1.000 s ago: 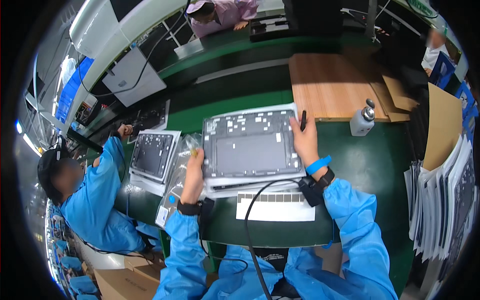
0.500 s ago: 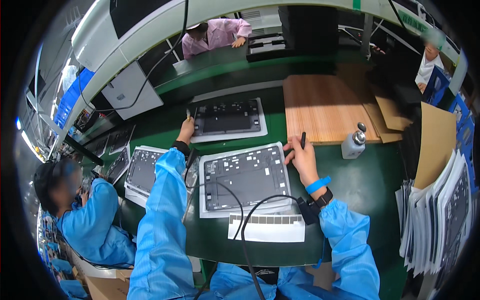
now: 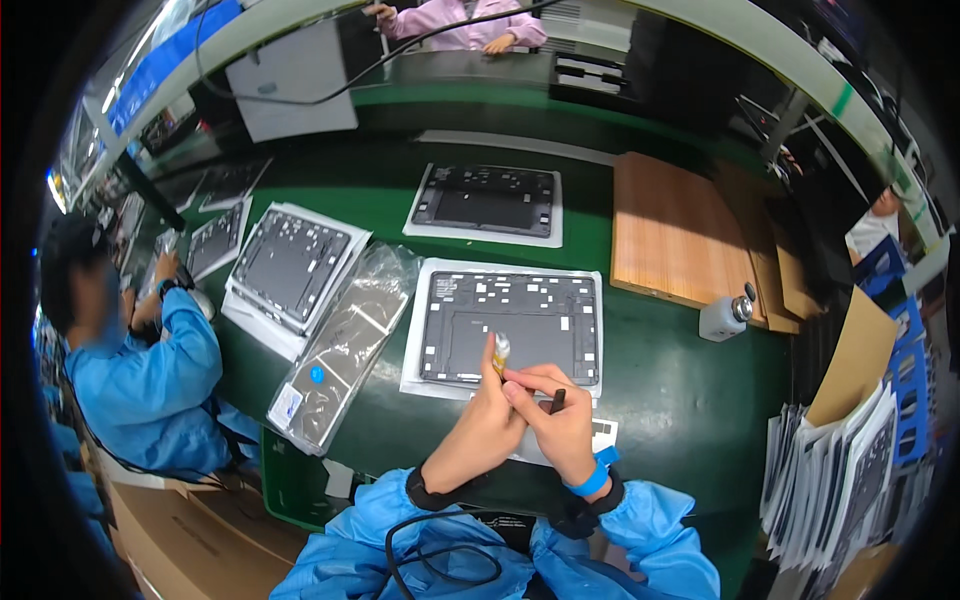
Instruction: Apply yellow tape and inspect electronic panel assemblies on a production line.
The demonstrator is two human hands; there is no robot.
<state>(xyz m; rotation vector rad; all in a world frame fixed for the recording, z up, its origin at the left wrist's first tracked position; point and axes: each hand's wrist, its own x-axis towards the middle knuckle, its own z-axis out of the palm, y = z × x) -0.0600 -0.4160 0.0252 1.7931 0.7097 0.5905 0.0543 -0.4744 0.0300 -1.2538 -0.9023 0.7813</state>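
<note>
Pinching yellow-and-silver item (image 3: 501, 354) in fingers of left hand (image 3: 483, 420), nearer dark panel (image 3: 530, 335) lying crosswise beyond, and right hand (image 3: 564, 428), with black pen (image 3: 558, 401)

Beyond the smooth green worktable (image 3: 690, 385) ran a long pale beam (image 3: 795, 62); at far left, a bright white lamp (image 3: 55, 187) shone.
</note>
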